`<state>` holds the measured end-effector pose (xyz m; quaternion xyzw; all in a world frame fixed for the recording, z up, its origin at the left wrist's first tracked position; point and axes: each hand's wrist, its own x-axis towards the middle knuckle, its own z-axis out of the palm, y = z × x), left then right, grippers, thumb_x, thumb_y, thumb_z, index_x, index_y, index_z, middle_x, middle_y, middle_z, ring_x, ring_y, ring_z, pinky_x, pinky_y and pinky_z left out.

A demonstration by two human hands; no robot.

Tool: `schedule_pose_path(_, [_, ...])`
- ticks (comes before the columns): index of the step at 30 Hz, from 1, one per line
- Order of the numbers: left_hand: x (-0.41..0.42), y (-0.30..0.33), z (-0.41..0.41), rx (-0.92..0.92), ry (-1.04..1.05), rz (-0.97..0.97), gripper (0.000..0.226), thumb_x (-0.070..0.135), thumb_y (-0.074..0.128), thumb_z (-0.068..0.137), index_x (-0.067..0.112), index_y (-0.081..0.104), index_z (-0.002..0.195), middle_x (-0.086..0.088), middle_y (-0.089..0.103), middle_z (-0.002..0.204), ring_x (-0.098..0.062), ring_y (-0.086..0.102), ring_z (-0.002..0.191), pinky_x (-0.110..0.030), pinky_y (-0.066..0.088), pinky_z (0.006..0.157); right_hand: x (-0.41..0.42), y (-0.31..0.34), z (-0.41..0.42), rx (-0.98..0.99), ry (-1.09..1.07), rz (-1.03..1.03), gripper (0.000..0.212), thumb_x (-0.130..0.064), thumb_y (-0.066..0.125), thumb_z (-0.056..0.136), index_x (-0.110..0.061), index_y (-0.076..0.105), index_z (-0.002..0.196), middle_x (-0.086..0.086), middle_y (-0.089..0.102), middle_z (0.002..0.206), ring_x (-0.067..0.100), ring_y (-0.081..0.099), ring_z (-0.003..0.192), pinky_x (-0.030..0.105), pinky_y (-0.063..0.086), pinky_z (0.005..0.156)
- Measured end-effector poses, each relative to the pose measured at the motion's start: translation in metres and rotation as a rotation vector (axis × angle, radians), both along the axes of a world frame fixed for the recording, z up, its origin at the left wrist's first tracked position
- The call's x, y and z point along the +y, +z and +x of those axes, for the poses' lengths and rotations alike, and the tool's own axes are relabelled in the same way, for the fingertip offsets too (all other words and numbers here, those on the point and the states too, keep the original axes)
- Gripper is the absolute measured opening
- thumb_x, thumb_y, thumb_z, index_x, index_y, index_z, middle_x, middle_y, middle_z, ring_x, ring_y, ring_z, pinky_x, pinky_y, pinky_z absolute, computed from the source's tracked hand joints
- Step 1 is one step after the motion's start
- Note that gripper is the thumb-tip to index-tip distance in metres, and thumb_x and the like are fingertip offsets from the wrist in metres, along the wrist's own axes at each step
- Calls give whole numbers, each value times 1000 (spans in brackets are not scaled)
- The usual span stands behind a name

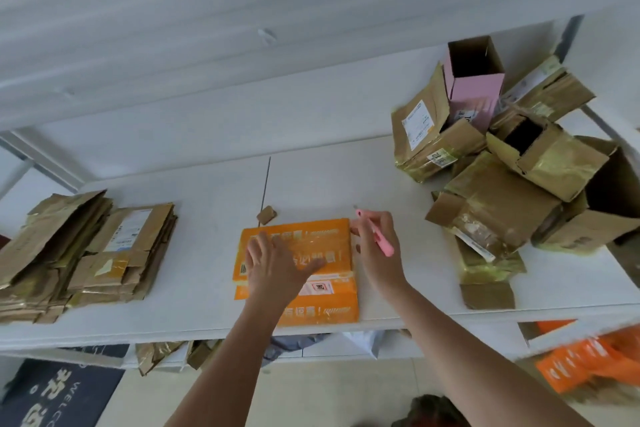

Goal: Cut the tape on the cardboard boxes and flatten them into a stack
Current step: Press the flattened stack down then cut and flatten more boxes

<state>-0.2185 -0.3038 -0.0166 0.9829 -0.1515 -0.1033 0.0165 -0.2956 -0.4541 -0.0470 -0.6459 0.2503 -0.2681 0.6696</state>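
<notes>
Head view, near to far. Lower centre of the frame: the orange box (298, 270), already pressed nearly flat, lies at the near edge of the white table (207, 191). The left hand (273, 262) rests on it with fingers spread and straight, pressing the glossy taped upper panel. Just right of the box, the right hand (375, 246) has its fingers curled round a pink cutter (379, 236), tip pointing toward the box's far right corner. The box is judged light and thin-walled, stiff along its panels but yielding at the creases; the tape film looks slippery, so a flat palm on bare cardboard or a hold on the panel edges should serve best. A small cardboard scrap (266, 215) lies just beyond. Middle left: the stack of flattened boxes (86, 253). Upper right: a pile of unflattened boxes (512, 163), among them a pink box (472, 87), open-topped.
</notes>
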Motion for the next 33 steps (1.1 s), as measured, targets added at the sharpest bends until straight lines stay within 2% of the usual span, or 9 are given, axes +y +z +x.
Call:
schedule_pose_path(3, [8,-17,7,116,-50,-107,115,87,32,71,13,10,156,-12,-2,164,-38,-8,150,-52,1,122,-6,0,1,-67,-20,18,8,-19,52,102,-12,54,100,6,65,87,12,65,78,25,52,68])
schedule_pose_path(6, [11,-26,9,191,-51,-88,119,88,31,69,18,-11,156,-6,-23,162,-34,-26,146,-49,-11,119,-11,-5,-10,-90,-24,72,12,-13,55,99,-2,57,96,5,64,79,9,63,71,27,52,68])
schedule_pose_path(9, [9,-25,13,257,-74,-11,128,90,39,66,18,-20,154,-6,-32,158,-34,-33,143,-48,-15,117,-16,-10,-19,-77,-39,185,13,-11,56,98,0,63,95,7,67,78,16,66,78,37,57,80])
schedule_pose_path(12, [10,-27,14,269,-77,-3,126,86,46,71,18,-21,154,-5,-35,157,-33,-35,142,-48,-15,118,-17,-14,-23,-76,-35,328,13,-7,53,99,0,64,97,12,68,83,19,68,84,42,58,87])
schedule_pose_path(16, [10,-29,15,270,-77,-6,125,86,46,71,20,-22,153,-4,-35,157,-32,-35,142,-48,-17,117,-14,-14,-24,-80,-15,357,14,-3,49,99,-1,63,98,16,67,88,19,68,87,39,59,85])
schedule_pose_path(19, [10,-31,15,275,-77,-12,127,86,47,69,21,-22,153,-3,-35,157,-31,-36,142,-47,-17,116,-12,-17,-22,-94,5,305,12,-1,52,98,-7,61,91,8,67,83,16,68,83,38,60,81])
schedule_pose_path(23, [10,-31,14,274,-79,-6,128,88,43,65,21,-22,153,-3,-35,157,-30,-36,142,-47,-18,116,-13,-27,-18,-61,38,242,10,-4,55,98,-10,60,91,10,67,89,20,68,89,51,58,86])
schedule_pose_path(27, [9,-31,14,275,-78,-3,131,90,37,58,21,-22,153,-3,-35,157,-31,-36,142,-47,-18,116,-12,-35,-15,-31,45,155,9,-12,58,99,-19,62,94,11,69,93,31,68,95,61,55,84])
schedule_pose_path(33, [10,-32,14,274,-78,-12,133,91,34,54,22,-21,153,-3,-35,158,-31,-36,142,-47,-18,116,-9,-39,-9,-28,24,40,3,-21,58,98,-20,61,98,5,69,92,27,69,92,59,57,78])
